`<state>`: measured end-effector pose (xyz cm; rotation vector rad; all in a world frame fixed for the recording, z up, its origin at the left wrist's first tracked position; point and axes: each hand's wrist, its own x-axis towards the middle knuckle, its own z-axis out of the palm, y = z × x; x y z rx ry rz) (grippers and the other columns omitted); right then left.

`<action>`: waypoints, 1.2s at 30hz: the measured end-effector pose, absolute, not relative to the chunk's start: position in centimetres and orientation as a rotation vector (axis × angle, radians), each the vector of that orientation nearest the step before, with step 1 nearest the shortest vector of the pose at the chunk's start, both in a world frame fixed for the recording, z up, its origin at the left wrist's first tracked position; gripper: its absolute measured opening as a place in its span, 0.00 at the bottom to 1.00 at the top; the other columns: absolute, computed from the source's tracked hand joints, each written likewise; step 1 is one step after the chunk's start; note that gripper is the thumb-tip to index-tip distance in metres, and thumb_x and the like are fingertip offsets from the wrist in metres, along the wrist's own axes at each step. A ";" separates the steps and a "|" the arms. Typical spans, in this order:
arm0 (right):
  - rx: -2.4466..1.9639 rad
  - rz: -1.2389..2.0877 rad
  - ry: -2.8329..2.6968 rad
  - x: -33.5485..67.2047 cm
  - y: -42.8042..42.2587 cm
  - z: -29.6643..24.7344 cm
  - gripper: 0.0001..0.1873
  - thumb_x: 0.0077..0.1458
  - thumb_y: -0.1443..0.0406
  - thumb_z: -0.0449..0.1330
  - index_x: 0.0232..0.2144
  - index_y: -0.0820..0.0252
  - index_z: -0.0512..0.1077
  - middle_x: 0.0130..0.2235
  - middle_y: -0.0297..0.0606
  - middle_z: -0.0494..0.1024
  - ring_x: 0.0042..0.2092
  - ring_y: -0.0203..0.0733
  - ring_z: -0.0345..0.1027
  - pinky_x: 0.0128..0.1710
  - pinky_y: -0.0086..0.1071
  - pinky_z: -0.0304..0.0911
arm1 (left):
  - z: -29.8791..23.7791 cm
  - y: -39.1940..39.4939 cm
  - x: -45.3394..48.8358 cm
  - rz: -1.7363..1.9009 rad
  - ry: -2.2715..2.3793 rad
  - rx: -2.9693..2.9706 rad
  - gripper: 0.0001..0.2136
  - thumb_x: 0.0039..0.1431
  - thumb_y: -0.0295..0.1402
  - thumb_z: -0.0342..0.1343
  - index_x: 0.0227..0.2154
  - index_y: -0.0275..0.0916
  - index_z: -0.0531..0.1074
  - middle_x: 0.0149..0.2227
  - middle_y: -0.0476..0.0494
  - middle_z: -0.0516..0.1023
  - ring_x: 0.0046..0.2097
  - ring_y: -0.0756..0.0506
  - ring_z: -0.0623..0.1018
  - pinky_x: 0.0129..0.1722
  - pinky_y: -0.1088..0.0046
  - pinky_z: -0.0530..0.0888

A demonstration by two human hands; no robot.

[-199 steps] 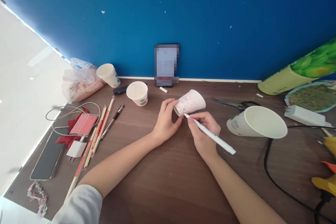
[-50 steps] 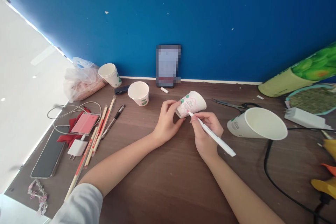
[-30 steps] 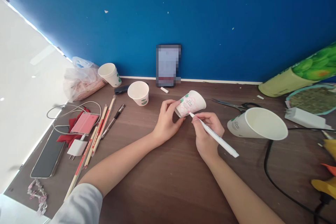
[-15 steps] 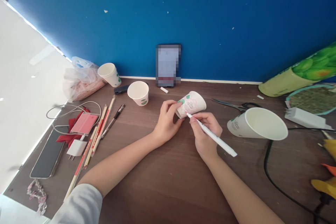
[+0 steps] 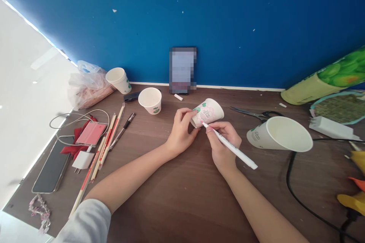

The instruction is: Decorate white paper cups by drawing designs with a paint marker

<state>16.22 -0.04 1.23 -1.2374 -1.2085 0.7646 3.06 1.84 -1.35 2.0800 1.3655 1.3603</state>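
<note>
A white paper cup (image 5: 212, 111) with green leaves, dark lettering and pink lines lies tilted on its side on the table. Fingers of my left hand (image 5: 182, 131) are closed round its base end. In my right hand (image 5: 225, 142) is a white marker (image 5: 235, 150), pinched near its pink tip, which rests against the side of the cup. A small white cap (image 5: 178, 97) lies beyond the left hand, below a propped tablet (image 5: 183, 70) with a blurred screen.
One paper cup (image 5: 149, 100) stands left of my hands, with stacked cups (image 5: 118, 80) behind it. On the right are scissors (image 5: 253, 114), a large paper cup (image 5: 289, 133) on its side and a black cable (image 5: 291, 182). Pencils (image 5: 107, 144), a pen (image 5: 123, 131) and a phone (image 5: 53, 169) lie left.
The marker tip has shifted very slightly on the side of the cup. Both hands and the cup stay almost in the same place.
</note>
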 end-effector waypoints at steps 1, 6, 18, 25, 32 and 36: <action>-1.239 0.771 -1.209 16.2 0.0 1.3 0.03 0.48 0.66 0.62 0.26 0.57 0.70 0.24 0.32 0.75 0.25 0.37 0.70 0.24 0.29 0.64 | -1.3 1.8 3.1 1.355 1.369 2.074 0.22 0.54 0.24 0.57 0.51 0.43 0.61 0.49 0.41 0.63 0.52 0.43 0.70 0.52 0.61 0.71; -1.257 0.775 -1.196 16.2 0.0 1.1 0.03 0.48 0.65 0.62 0.26 0.57 0.70 0.25 0.33 0.76 0.25 0.37 0.70 0.24 0.30 0.64 | -1.3 1.8 3.1 1.354 1.386 2.058 0.22 0.54 0.24 0.57 0.50 0.43 0.62 0.48 0.41 0.63 0.52 0.42 0.70 0.52 0.61 0.71; -1.275 0.736 -1.160 16.5 -0.2 0.7 0.03 0.49 0.65 0.61 0.26 0.58 0.71 0.25 0.31 0.74 0.25 0.35 0.66 0.25 0.30 0.62 | -1.1 1.6 3.1 1.258 1.450 1.992 0.24 0.53 0.23 0.56 0.52 0.42 0.59 0.53 0.38 0.56 0.56 0.41 0.68 0.56 0.57 0.69; -1.258 0.722 -1.142 16.5 -0.1 0.5 0.03 0.49 0.65 0.61 0.26 0.58 0.70 0.24 0.31 0.73 0.26 0.36 0.68 0.26 0.31 0.64 | -0.4 1.3 3.3 1.237 1.464 1.919 0.23 0.57 0.32 0.58 0.54 0.42 0.57 0.54 0.35 0.56 0.60 0.38 0.64 0.57 0.55 0.68; -1.295 0.680 -1.147 16.5 0.0 0.8 0.05 0.49 0.63 0.61 0.26 0.57 0.70 0.25 0.31 0.74 0.25 0.36 0.67 0.25 0.31 0.63 | -0.9 1.5 3.3 1.294 1.441 1.966 0.20 0.58 0.34 0.59 0.51 0.43 0.59 0.54 0.37 0.57 0.59 0.39 0.66 0.56 0.57 0.69; -1.307 0.673 -1.126 16.4 0.0 0.8 0.05 0.48 0.63 0.62 0.26 0.57 0.69 0.25 0.31 0.74 0.26 0.37 0.68 0.26 0.32 0.63 | -1.2 1.6 3.1 1.292 1.432 1.969 0.23 0.56 0.36 0.61 0.51 0.44 0.58 0.54 0.37 0.57 0.59 0.39 0.65 0.56 0.57 0.70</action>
